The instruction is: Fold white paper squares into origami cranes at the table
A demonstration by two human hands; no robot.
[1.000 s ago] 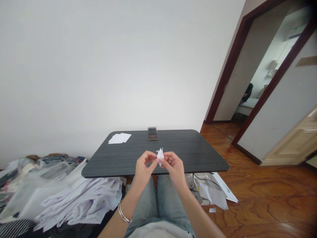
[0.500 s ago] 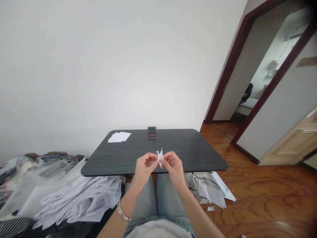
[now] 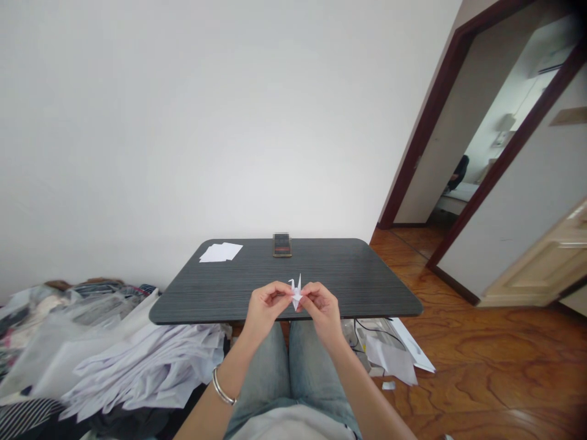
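A small white origami crane (image 3: pixel 296 294) is held up over the front edge of the dark table (image 3: pixel 358 269). Its thin head and neck point up on the left, and a pointed tail rises on the right. My left hand (image 3: pixel 266 307) pinches its left side between thumb and forefinger. On the right side my right hand (image 3: pixel 322 307) grips it the same way. Fingertips cover parts of the folded paper. A silver bangle (image 3: pixel 223 386) circles my left wrist.
White paper sheets (image 3: pixel 220 252) lie at the table's back left. A phone (image 3: pixel 281 244) stands at the back middle. Clothes and plastic bags (image 3: pixel 137 366) are heaped at the left. Papers and cables (image 3: pixel 392 354) lie under the right side, on the wooden floor (image 3: pixel 486 360).
My hands have drawn slightly apart at the crane, and its wings now spread outward, with the body showing more openly between neck and tail.
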